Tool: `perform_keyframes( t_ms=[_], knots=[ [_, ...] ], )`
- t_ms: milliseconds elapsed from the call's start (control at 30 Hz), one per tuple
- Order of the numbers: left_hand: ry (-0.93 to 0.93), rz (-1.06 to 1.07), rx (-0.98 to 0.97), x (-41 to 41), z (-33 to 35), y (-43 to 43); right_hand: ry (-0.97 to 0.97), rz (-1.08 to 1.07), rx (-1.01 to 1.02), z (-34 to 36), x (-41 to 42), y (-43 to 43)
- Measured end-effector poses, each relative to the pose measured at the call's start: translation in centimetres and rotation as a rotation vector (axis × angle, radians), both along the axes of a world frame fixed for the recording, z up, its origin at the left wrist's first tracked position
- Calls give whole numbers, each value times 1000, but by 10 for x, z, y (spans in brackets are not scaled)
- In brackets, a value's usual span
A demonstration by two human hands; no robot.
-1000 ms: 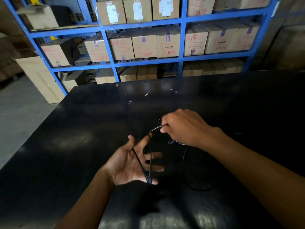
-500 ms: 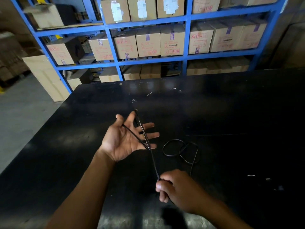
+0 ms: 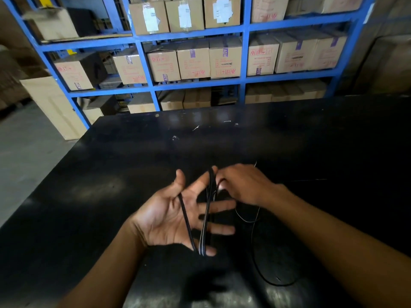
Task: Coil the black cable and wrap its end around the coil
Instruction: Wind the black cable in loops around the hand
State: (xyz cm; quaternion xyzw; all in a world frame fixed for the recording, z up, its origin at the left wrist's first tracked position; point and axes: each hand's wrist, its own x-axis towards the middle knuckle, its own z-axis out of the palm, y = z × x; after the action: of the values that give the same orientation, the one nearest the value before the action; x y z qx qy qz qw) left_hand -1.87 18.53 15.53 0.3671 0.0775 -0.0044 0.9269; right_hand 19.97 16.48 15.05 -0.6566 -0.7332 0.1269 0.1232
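Observation:
A thin black cable (image 3: 186, 218) runs in loops across my left hand (image 3: 171, 216), from the thumb base and index fingertip down to the little finger. That hand is palm up over the black table (image 3: 111, 174) with fingers spread straight. My right hand (image 3: 244, 187) is just right of the left index fingertip, fingers curled round the cable there. The loose rest of the cable (image 3: 258, 263) trails down to the table below my right forearm in a slack curve.
Blue metal shelving (image 3: 244, 36) stacked with cardboard boxes (image 3: 224, 56) stands behind the table's far edge. Grey floor (image 3: 24, 156) and a pale carton (image 3: 53, 105) lie to the left. Small light specks dot the table's far part.
My right hand went from near the table's front edge back up to the left index fingertip, carrying the cable. Another loop now lies across the left hand, and the slack loops on the table shrank.

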Motion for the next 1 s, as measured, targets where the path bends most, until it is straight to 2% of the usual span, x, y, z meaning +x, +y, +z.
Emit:
perform_keyframes(
  t_ms=[67,233,467,767,900,1000],
  knots=[
    [43,-38,3,-1,-7,-2,-99,-12,89,21,8,13],
    [200,-3,-16,-4,-19,0,-133,-2,156,51,18,26],
    [324,128,13,-4,-31,16,-116,-26,204,49,7,16],
    [342,373,-12,-1,-26,45,-188,-116,-52,37,-15,-4],
    [397,351,88,9,-24,45,-310,-140,-194,32,-27,-5],
    [417,299,174,17,-26,40,-411,-151,-202,31,-33,-2]
  ],
)
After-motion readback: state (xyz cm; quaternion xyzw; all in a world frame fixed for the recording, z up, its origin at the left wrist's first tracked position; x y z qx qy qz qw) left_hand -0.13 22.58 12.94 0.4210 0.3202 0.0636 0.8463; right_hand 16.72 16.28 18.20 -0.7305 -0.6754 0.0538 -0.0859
